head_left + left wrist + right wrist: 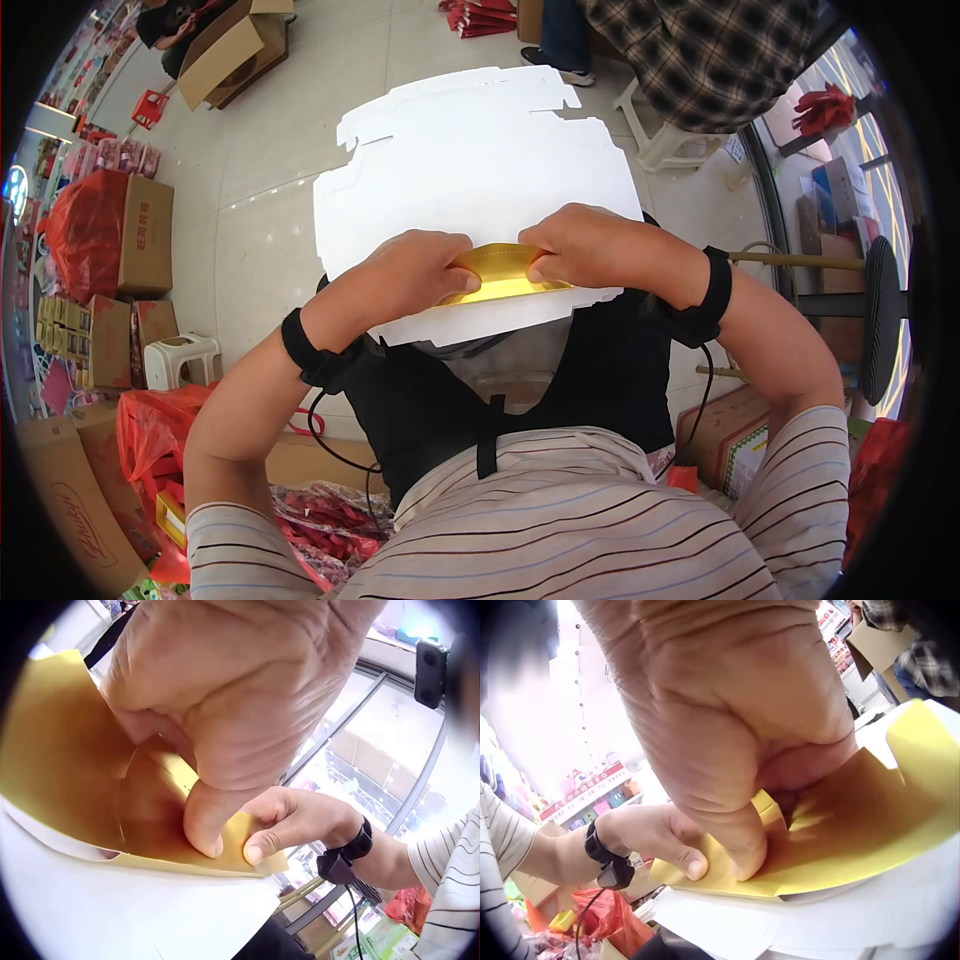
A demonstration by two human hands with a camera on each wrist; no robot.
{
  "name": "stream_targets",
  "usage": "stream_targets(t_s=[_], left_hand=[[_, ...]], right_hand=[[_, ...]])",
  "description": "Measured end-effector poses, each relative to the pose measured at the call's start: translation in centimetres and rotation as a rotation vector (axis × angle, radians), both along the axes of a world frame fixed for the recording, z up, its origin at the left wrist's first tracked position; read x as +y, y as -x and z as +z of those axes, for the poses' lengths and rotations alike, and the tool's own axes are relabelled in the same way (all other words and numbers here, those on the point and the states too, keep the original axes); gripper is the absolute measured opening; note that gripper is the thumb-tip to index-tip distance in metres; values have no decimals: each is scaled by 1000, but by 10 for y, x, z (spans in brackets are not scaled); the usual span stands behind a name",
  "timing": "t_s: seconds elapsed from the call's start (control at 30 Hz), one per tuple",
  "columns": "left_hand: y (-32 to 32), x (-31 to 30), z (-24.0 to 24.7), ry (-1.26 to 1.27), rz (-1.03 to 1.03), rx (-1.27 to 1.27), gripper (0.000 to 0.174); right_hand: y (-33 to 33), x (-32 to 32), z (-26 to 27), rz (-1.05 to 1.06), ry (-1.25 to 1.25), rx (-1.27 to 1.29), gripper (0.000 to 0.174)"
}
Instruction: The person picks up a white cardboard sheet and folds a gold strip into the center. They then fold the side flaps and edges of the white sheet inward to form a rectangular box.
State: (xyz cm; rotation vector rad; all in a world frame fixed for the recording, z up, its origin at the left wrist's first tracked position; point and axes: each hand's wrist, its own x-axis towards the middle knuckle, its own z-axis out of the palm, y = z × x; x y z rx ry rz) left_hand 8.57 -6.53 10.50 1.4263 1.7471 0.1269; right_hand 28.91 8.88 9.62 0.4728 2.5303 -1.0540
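A piece of shiny gold card (503, 263) with folded edges lies over white flat card sheets (480, 170) on the person's lap. The left hand (412, 270) pinches its left part, thumb pressed down on the gold face (150, 802). On the other side, the right hand (595, 250) grips the card the same way, thumb on top and fingers bent behind the raised far edge. Both thumbs point inward, a short gap apart. In the right wrist view, a crease and a cut flap show in the gold card (855, 825).
A cardboard box with a red bag (90, 235) and a white stool (182, 358) stand at left. Ahead, an open carton (235, 60) sits on the tiled floor, and a person in a checked shirt (700, 50) is at the upper right. Red bags (160, 430) lie lower left.
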Motion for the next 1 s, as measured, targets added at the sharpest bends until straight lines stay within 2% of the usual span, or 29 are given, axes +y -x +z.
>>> stream_targets(t_s=[0.1,0.5,0.7,0.8,1.0], left_hand=[[0,-7,-6,-121,-53,164,39],[-2,-8,-14,-159,-36,185,39],[-14,-16,-8,-279,122,275,32],[-8,-28,-22,-589,-111,374,34],[-10,-51,-19,-642,-178,322,36]], right_hand=[[-4,-2,-9,35,-101,84,27],[0,-8,-6,30,-182,28,26],[2,-8,-6,-1,-191,-12,29],[5,-6,-4,-28,-187,-44,31],[2,-6,-2,-102,-133,3,30]])
